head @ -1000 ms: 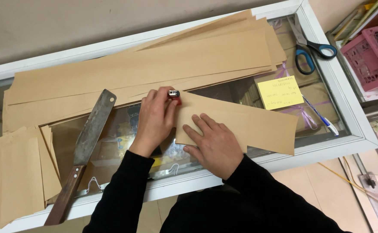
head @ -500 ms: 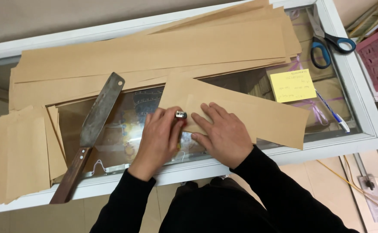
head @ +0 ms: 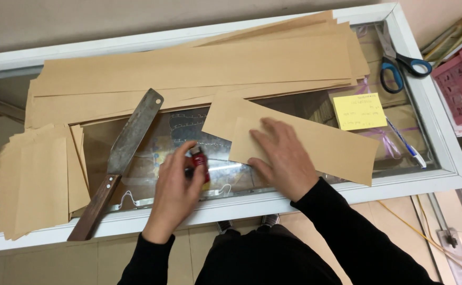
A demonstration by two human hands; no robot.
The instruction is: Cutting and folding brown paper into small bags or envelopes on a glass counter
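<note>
Presently, red glue stick (head: 199, 162) is gripped in left hand (head: 177, 186); right hand (head: 281, 157) is pressed flat, fingers spread, on folded brown paper strip (head: 326, 148), just beside the stick.

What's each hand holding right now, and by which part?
Left hand grips a small red tube around its lower body, fingers wrapped. Right hand holds nothing; it presses flat on the folded brown paper strip.
</note>
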